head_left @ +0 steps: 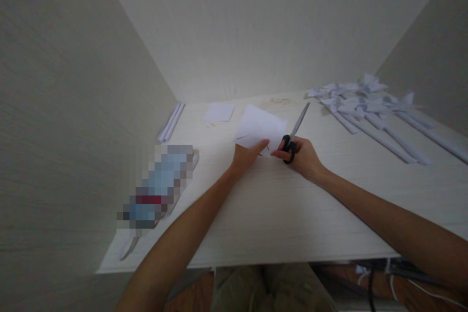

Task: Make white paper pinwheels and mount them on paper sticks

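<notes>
My left hand (249, 155) is closed on the near edge of a white sheet of paper (258, 124), thumb on top and fingers underneath. The sheet is cut or folded into layers, with a slit line near its left side. In my right hand (304, 157) is a pair of scissors (292, 139) with black handles. Its blades look closed together and point up and away to the right. The right fingertips come close to the paper's lower right edge; whether they touch it I cannot tell.
Paper windmill-like shapes on rolled paper sticks (376, 126) lie at the right. Two paper rolls (171, 123) lie at the back left, near a flat paper square (220, 112). A blurred-out object (161, 187) is at the left. Walls enclose the white table (270, 224).
</notes>
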Demonstrator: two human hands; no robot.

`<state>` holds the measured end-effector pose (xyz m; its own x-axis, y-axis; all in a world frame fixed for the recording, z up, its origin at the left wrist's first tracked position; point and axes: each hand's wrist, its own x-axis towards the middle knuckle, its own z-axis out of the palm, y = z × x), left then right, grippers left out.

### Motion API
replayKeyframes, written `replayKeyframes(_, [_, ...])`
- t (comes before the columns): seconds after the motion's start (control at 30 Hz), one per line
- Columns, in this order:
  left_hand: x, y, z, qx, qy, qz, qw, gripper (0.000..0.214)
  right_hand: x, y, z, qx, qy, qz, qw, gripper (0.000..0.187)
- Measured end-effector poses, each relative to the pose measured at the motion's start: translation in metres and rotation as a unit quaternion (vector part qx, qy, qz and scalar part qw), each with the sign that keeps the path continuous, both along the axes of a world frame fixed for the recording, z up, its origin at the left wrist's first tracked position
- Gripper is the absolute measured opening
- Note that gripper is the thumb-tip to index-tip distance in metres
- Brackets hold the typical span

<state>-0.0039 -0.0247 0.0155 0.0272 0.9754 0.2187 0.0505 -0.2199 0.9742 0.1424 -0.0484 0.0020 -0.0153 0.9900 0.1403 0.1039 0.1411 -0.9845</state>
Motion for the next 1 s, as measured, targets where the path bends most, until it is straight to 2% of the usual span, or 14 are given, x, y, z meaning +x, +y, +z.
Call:
replayKeyframes(0.2, [0.000,0.000,0.000,0.000,-0.003,-0.005,1.000,0.010,-0.001,0.001,-0.001,0.011,-0.021,-0.004,1.000,0.039])
replayKeyframes(0.4, [0.001,-0.001,-0.004,-0.045,-0.005,-0.047,0.998,0.013,0.000,0.001,0.000,0.021,-0.023,-0.002,1.000,0.038])
replayKeyframes(0.57, [0.001,0.002,-0.008,-0.060,-0.015,-0.046,0.997,0.016,-0.001,0.001,0.001,0.006,-0.012,-0.002,1.000,0.039])
replayKeyframes(0.63, [-0.001,0.005,-0.009,-0.064,-0.037,-0.024,0.997,0.018,-0.001,0.001,0.001,-0.010,-0.003,0.006,1.000,0.037])
replayKeyframes(0.7, [-0.003,0.009,-0.010,-0.072,-0.088,0.024,0.993,0.024,0.000,0.002,0.002,-0.038,0.009,0.023,0.999,0.037])
replayKeyframes(0.83, [-0.009,0.020,-0.010,-0.103,-0.205,0.117,0.966,0.034,0.005,0.002,0.005,-0.076,0.026,0.102,0.992,0.038])
replayKeyframes(1.0, [-0.012,0.025,-0.009,-0.117,-0.264,0.127,0.949,0.022,0.008,0.000,0.008,-0.102,-0.038,0.199,0.974,0.043])
